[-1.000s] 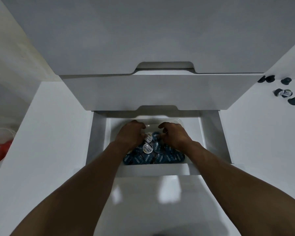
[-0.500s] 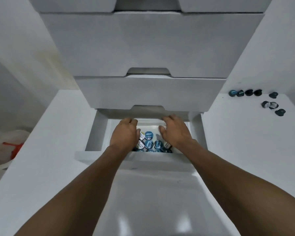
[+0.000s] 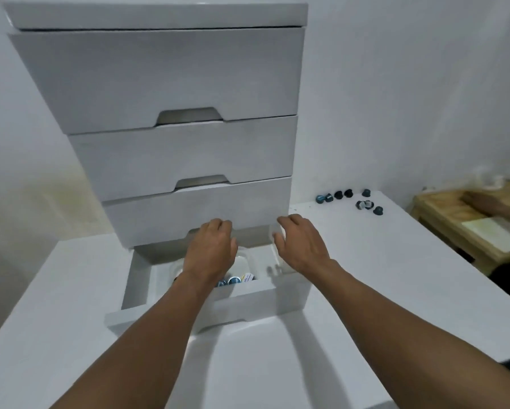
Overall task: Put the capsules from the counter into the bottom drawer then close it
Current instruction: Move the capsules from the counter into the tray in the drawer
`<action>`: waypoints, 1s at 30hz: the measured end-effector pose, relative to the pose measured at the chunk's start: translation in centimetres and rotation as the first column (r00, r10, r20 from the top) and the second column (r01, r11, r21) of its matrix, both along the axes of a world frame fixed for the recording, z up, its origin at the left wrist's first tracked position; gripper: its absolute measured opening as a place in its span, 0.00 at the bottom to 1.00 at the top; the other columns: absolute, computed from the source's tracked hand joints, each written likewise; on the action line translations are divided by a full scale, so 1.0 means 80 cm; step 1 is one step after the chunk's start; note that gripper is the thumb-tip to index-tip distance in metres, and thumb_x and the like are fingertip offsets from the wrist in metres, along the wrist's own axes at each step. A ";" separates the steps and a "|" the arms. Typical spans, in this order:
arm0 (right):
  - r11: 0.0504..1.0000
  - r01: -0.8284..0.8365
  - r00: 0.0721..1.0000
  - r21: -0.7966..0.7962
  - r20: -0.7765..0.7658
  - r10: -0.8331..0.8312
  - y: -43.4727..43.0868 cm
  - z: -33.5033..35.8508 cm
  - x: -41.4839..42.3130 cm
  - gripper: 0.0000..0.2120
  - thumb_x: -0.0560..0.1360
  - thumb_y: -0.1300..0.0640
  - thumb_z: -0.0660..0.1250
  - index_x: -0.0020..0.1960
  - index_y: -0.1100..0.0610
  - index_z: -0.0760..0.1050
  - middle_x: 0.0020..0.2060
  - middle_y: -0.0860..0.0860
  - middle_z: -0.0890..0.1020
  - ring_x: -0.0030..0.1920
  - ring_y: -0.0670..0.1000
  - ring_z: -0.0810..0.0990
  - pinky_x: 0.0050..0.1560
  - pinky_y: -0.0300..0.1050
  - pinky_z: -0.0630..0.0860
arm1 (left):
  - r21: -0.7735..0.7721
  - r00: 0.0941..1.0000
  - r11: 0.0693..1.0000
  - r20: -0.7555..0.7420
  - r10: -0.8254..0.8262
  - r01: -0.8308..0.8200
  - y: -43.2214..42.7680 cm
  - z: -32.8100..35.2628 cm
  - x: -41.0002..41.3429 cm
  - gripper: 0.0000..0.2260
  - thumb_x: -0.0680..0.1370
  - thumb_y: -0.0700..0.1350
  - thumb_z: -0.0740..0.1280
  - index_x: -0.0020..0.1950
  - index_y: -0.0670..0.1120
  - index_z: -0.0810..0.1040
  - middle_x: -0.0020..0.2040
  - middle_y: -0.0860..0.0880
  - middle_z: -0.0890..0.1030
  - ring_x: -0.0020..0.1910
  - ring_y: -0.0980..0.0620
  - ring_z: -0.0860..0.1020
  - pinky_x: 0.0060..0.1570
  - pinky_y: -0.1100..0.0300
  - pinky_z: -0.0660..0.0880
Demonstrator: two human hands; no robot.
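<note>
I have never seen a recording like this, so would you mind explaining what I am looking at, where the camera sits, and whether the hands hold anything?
There is no robot here. A person wears one wide-angle camera on the head, so this single picture looks forward and down along both forearms.

In front stands a white drawer unit on a white counter. Its bottom drawer is pulled open, and blue capsules lie inside it.

The left hand hovers over the open drawer, with the right hand beside it. Both are relaxed and hold nothing.

A cluster of loose capsules lies on the counter to the right, near the wall, so the job is not finished. At the far right is a wooden table, which is blurred.
</note>
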State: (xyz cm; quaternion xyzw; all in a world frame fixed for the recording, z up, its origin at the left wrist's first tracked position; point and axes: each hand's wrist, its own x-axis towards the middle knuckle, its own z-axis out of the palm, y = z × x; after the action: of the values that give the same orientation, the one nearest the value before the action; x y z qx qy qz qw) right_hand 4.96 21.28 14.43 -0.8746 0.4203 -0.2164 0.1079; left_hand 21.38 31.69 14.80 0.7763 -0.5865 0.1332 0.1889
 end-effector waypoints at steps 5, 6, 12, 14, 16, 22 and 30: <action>0.994 0.110 0.994 0.004 0.023 -0.110 0.036 0.023 -0.078 0.18 0.79 0.52 0.59 0.67 0.58 0.70 0.61 0.56 0.75 0.60 0.58 0.73 0.58 0.49 0.70 | -0.048 0.991 0.990 -0.010 -0.132 0.131 0.007 0.026 -0.063 0.11 0.75 0.41 0.65 0.56 0.38 0.77 0.52 0.38 0.79 0.51 0.38 0.76 0.49 0.49 0.75; 0.992 0.127 0.992 0.003 0.022 -0.127 0.042 0.026 -0.095 0.19 0.79 0.52 0.58 0.67 0.58 0.70 0.62 0.56 0.74 0.60 0.58 0.73 0.58 0.48 0.70 | -0.055 0.987 0.986 -0.009 -0.159 0.158 0.007 0.029 -0.078 0.12 0.76 0.42 0.65 0.56 0.38 0.77 0.53 0.39 0.78 0.51 0.39 0.76 0.49 0.48 0.75; 0.970 0.243 0.969 -0.014 0.041 -0.243 0.048 0.046 -0.182 0.19 0.79 0.53 0.59 0.68 0.58 0.69 0.62 0.56 0.74 0.61 0.58 0.73 0.59 0.48 0.69 | -0.073 0.960 0.958 0.004 -0.278 0.278 -0.013 0.046 -0.160 0.13 0.78 0.46 0.62 0.59 0.40 0.75 0.56 0.41 0.77 0.54 0.41 0.75 0.52 0.50 0.73; 0.962 0.271 0.962 -0.032 0.057 -0.269 0.043 0.054 -0.208 0.19 0.79 0.52 0.59 0.68 0.57 0.69 0.63 0.55 0.74 0.61 0.57 0.72 0.59 0.47 0.69 | -0.100 0.950 0.945 0.009 -0.312 0.312 -0.025 0.054 -0.188 0.12 0.78 0.45 0.63 0.56 0.39 0.76 0.54 0.40 0.78 0.52 0.40 0.76 0.50 0.50 0.74; 0.954 0.294 0.955 -0.057 0.066 -0.291 0.033 0.061 -0.234 0.19 0.79 0.52 0.58 0.68 0.57 0.69 0.64 0.54 0.74 0.62 0.56 0.72 0.60 0.47 0.69 | -0.114 0.941 0.934 0.029 -0.338 0.339 -0.039 0.060 -0.216 0.11 0.77 0.45 0.64 0.55 0.39 0.76 0.53 0.41 0.78 0.51 0.40 0.76 0.48 0.49 0.76; 0.953 0.291 0.955 -0.078 0.079 -0.286 -0.025 0.076 -0.314 0.17 0.79 0.52 0.59 0.65 0.57 0.71 0.62 0.53 0.75 0.62 0.55 0.72 0.59 0.45 0.67 | -0.142 0.937 0.926 0.028 -0.349 0.349 -0.102 0.069 -0.294 0.12 0.78 0.46 0.63 0.58 0.40 0.76 0.54 0.43 0.79 0.53 0.42 0.76 0.49 0.51 0.76; 0.968 0.238 0.971 -0.077 0.010 -0.238 -0.130 0.073 -0.415 0.16 0.79 0.53 0.59 0.62 0.60 0.72 0.59 0.55 0.76 0.60 0.57 0.73 0.60 0.48 0.68 | -0.133 0.958 0.953 -0.061 -0.282 0.272 -0.195 0.058 -0.400 0.14 0.79 0.47 0.61 0.62 0.42 0.74 0.58 0.45 0.77 0.58 0.44 0.74 0.52 0.53 0.73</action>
State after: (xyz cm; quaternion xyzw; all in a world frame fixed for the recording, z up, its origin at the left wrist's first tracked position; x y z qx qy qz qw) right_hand -28.21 10.91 20.28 -0.8214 0.5133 -0.2442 0.0471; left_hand -10.64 16.12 19.47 0.6778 -0.6723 0.1106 0.2763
